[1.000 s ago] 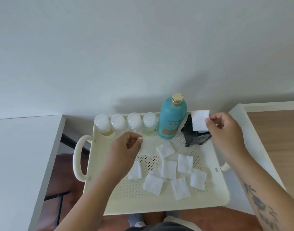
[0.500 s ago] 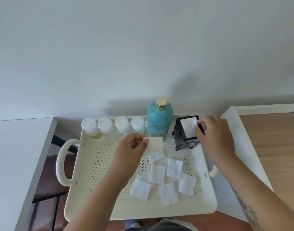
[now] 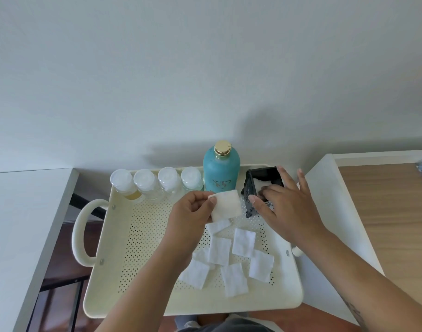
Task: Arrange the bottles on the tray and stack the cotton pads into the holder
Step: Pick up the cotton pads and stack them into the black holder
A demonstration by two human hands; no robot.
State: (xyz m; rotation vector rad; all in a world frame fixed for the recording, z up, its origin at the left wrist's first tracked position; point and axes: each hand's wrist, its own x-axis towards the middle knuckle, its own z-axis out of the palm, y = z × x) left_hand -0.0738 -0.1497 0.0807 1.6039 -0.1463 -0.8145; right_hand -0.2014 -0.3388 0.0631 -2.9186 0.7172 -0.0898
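Head view: left hand (image 3: 193,213) pinches a square white cotton pad (image 3: 226,204) just left of the black square holder (image 3: 258,188) on the cream perforated tray (image 3: 138,236). Right hand (image 3: 283,202) fingers spread, pressing a pad inside holder; loose pads (image 3: 243,242) lie nearer; teal gold-capped bottle (image 3: 220,171) stands left

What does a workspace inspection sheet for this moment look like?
Surface: cream perforated tray with side handles.
Job's things: four small bottles and teal bottle lined along the far edge; black holder with a pad inside; loose cotton pads scattered on the tray.
Clutter: nothing seen.
Grippers: left hand pinches one held pad; right hand presses fingers into the holder.
Cables: nothing seen.
Surroundings: white wall, white table, wooden table.
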